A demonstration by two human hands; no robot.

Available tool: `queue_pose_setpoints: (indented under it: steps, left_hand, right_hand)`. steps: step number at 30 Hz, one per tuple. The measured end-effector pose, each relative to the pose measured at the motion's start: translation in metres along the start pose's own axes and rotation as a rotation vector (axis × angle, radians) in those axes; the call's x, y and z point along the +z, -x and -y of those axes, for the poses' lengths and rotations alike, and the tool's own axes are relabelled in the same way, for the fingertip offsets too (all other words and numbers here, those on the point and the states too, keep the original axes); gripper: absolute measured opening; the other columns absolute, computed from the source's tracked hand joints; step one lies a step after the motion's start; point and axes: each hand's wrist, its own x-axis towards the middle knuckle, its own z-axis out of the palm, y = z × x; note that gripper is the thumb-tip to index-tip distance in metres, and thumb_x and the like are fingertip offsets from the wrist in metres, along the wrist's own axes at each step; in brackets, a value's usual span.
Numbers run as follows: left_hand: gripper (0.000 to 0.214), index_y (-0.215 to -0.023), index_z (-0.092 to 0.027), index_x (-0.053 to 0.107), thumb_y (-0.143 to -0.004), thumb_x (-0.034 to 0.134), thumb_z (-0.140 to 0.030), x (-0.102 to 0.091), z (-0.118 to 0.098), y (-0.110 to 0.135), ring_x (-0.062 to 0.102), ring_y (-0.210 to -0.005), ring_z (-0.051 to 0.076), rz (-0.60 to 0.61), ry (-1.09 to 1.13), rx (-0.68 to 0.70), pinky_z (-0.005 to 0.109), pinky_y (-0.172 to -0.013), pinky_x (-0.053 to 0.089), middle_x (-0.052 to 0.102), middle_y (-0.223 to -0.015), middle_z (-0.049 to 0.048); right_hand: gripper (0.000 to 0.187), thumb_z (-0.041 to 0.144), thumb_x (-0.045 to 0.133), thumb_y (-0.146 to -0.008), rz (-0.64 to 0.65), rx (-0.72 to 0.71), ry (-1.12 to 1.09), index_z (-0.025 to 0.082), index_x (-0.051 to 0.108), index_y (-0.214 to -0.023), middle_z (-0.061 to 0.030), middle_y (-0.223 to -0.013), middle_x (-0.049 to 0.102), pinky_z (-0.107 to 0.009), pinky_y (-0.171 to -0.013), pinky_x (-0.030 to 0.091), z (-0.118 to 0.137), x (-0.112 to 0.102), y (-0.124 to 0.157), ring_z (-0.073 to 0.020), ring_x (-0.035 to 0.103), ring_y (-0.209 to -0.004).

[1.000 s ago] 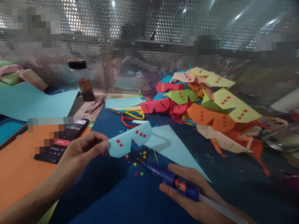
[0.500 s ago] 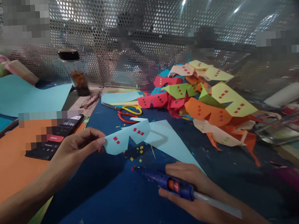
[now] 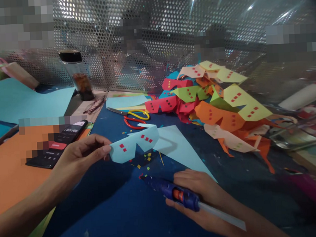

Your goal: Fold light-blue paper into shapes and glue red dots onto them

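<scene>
Between thumb and fingers, my left hand [image 3: 87, 154] pinches one end of a light blue paper mask [image 3: 128, 152], with red squares stuck on both halves and a notch at the lower middle. My right hand [image 3: 196, 187] is wrapped round a dark blue glue gun [image 3: 164, 189], a clear glue stick [image 3: 224, 216] jutting from its back. The gun's tip touches or hovers just over a tiny red paper square [image 3: 140, 176] on the blue table. Small yellow and green squares [image 3: 147, 161] lie scattered between the mask and the gun. Behind the mask rests a light blue sheet [image 3: 180, 145].
Scissors [image 3: 137, 119] with red and yellow handles lie beyond the mask. A pile of coloured paper masks [image 3: 218, 111] fills the back right. On the left are a phone [image 3: 56, 145], orange paper [image 3: 10, 183] and a black-lidded jar [image 3: 80, 78]. Perforated metal [image 3: 109, 61] stands behind.
The glue gun and my right hand have shifted slightly left, the tip staying by the red square. My left hand and the mask have hardly moved.
</scene>
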Motion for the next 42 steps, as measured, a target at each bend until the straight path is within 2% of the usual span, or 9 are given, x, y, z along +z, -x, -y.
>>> queue_pose_setpoints:
  steps: [5,9,15,21,23,25,28,32,42]
  left_hand:
    - [0.018,-0.088,-0.027,0.069,-0.088,0.067,-0.045,-0.001,0.001,0.000,0.057,-0.078,0.014,0.019,0.017,-0.018,0.023,-0.073,0.046,0.062,-0.079,-0.0025]
    - [0.018,-0.088,-0.027,0.070,-0.088,0.068,-0.045,-0.001,0.001,0.000,0.056,-0.078,0.014,0.015,0.018,-0.023,0.023,-0.073,0.046,0.062,-0.079,-0.0024]
    - [0.018,-0.089,-0.028,0.069,-0.088,0.067,-0.045,-0.002,0.001,0.000,0.056,-0.079,0.014,0.020,0.017,-0.018,0.023,-0.073,0.045,0.062,-0.079,-0.0029]
    - [0.018,-0.086,-0.027,0.068,-0.088,0.067,-0.045,0.001,-0.001,0.001,0.056,-0.077,0.013,0.039,0.002,-0.017,0.022,-0.072,0.044,0.062,-0.075,-0.0038]
    - [0.019,-0.086,-0.027,0.068,-0.088,0.067,-0.045,0.002,-0.002,0.001,0.057,-0.076,0.013,0.052,0.007,-0.014,0.022,-0.071,0.044,0.062,-0.075,-0.0035]
    - [0.019,-0.087,-0.026,0.068,-0.088,0.067,-0.045,0.004,-0.003,0.002,0.058,-0.075,0.014,0.061,0.003,-0.011,0.023,-0.070,0.045,0.063,-0.074,-0.0028]
    - [0.019,-0.085,-0.025,0.069,-0.087,0.067,-0.045,0.008,-0.006,0.004,0.058,-0.073,0.015,0.076,0.000,0.009,0.025,-0.068,0.045,0.064,-0.073,-0.0020]
    - [0.017,-0.083,-0.025,0.069,-0.086,0.068,-0.042,0.012,-0.009,0.008,0.058,-0.069,0.014,0.092,0.013,0.033,0.025,-0.066,0.046,0.063,-0.071,-0.0021]
    - [0.013,-0.083,-0.024,0.069,-0.087,0.067,-0.037,0.015,-0.008,0.011,0.057,-0.068,0.012,0.123,0.036,0.048,0.023,-0.065,0.045,0.063,-0.070,-0.0035]
  right_hand:
    - [0.021,0.030,0.065,-0.089,-0.003,-0.004,-0.027,0.020,0.053,-0.075,0.0031,-0.070,0.054,-0.028,-0.060,0.036,0.000,0.000,0.001,-0.0120,0.048,-0.064]
    - [0.027,0.031,0.063,-0.091,-0.007,0.006,-0.021,0.020,0.051,-0.070,0.0034,-0.065,0.054,-0.027,-0.058,0.036,0.004,-0.003,-0.002,-0.0112,0.049,-0.061]
    - [0.034,0.042,0.061,-0.093,-0.235,0.002,0.028,0.023,0.055,-0.066,0.0027,-0.057,0.053,-0.026,-0.048,0.041,0.015,-0.004,-0.005,-0.0122,0.049,-0.049]
    - [0.025,0.041,0.053,-0.096,-0.410,0.006,0.041,0.024,0.060,-0.080,-0.0024,-0.068,0.062,-0.034,-0.062,0.051,0.026,-0.003,-0.006,-0.0177,0.059,-0.063]
    - [0.030,0.044,0.052,-0.095,-0.396,-0.107,0.024,0.024,0.054,-0.072,0.0004,-0.061,0.056,-0.031,-0.055,0.045,0.019,0.000,-0.009,-0.0153,0.054,-0.055]
    - [0.034,0.043,0.052,-0.093,-0.414,-0.141,0.066,0.024,0.047,-0.065,0.0014,-0.057,0.052,-0.030,-0.050,0.038,0.009,0.003,-0.011,-0.0141,0.049,-0.052]
    - [0.024,0.034,0.054,-0.088,-0.378,-0.200,0.096,0.023,0.049,-0.068,0.0002,-0.061,0.054,-0.029,-0.051,0.034,0.004,0.005,-0.011,-0.0144,0.048,-0.056]
    - [0.017,0.024,0.057,-0.087,-0.301,-0.163,0.106,0.021,0.050,-0.072,0.0012,-0.066,0.055,-0.029,-0.057,0.034,0.017,0.002,-0.008,-0.0131,0.048,-0.059]
    - [0.021,0.018,0.041,-0.092,-0.338,-0.201,0.142,0.021,0.042,-0.072,0.0019,-0.065,0.050,-0.028,-0.058,0.028,0.024,0.002,-0.010,-0.0132,0.044,-0.059]
